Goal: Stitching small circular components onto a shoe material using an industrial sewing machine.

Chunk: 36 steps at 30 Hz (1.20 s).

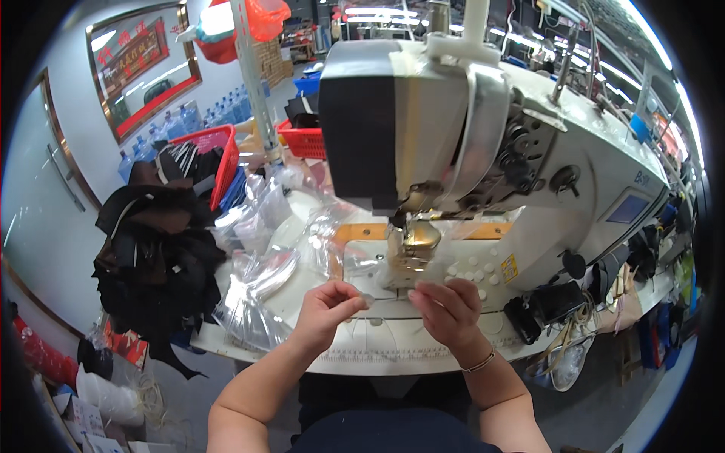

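My left hand [327,311] is closed in a pinch at the front of a sewing machine [423,136]. A small translucent piece of plastic [368,300] sticks out between its thumb and forefinger. Opposite it, my right hand [451,306] has thumb and fingers pressed together. Something small and whitish shows at those fingertips, too small to name. Both hands are just in front of the needle area, where a brass-coloured part [421,235] shines. Several white discs [487,268] lie on the table beyond my right hand. A thin clear sheet edge shows between my wrists.
Crumpled clear plastic sheets [260,283] cover the table's left side. Dark fabric pieces [155,264] are heaped further left, below a red basket [226,170]. A black box-like object [557,303] and cords [578,321] lie at right. A ruler strip [377,354] runs along the front edge.
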### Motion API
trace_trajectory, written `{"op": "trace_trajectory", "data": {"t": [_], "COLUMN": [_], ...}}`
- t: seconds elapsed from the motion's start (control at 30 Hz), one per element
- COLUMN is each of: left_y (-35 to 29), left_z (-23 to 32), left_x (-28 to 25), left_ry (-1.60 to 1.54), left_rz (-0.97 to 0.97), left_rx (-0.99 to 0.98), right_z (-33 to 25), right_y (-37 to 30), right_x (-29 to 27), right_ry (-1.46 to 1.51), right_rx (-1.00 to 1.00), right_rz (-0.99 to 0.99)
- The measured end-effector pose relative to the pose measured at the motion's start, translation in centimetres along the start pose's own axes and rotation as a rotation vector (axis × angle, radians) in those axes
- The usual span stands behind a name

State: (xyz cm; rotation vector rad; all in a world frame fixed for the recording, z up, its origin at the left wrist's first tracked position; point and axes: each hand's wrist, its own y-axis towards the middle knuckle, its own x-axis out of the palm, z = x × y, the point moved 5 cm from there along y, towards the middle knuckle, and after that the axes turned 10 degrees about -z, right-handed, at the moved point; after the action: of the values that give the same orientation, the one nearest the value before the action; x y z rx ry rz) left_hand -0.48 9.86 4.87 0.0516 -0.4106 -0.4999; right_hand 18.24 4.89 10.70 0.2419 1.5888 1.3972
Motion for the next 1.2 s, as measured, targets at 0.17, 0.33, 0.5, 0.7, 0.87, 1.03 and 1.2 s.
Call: {"op": "trace_trajectory", "data": {"t": [0.17, 0.33, 0.5, 0.7, 0.87, 1.03, 1.2], "left_y": [4.3, 7.4, 10.5, 11.8, 12.9, 12.8, 12.4], "left_z": [-0.1, 0.1, 1.2, 1.6, 2.0, 2.3, 3.1], "left_x": [-0.5, 1.3, 1.6, 0.8, 0.9, 1.2, 1.7], "left_ry": [-0.169, -0.288, -0.118, 0.096, 0.128, 0.170, 0.124], "left_rz": [0.043, -0.072, -0.095, -0.032, -0.106, -0.129, -0.117], "left_rx": [-0.130, -0.339, -0.440, -0.437, -0.398, -0.425, -0.407], "right_z": [2.9, 4.7, 6.9, 6.2, 6.3, 5.9, 6.1], "right_y": [2.5, 3.3, 3.1, 2.1, 2.2, 2.1, 1.9], "right_x": [0.7, -0.6, -0.2, -0.8, -0.5, -0.6, -0.6], "right_ry": [-0.065, -0.181, -0.141, -0.122, -0.111, -0.115, -0.097], "right_rx": [-0.002, -0.013, -0.010, 0.055, 0.104, 0.117, 0.128], "right_rz": [-0.058, 0.012, -0.075, -0.114, -0.147, -0.161, -0.182]}}
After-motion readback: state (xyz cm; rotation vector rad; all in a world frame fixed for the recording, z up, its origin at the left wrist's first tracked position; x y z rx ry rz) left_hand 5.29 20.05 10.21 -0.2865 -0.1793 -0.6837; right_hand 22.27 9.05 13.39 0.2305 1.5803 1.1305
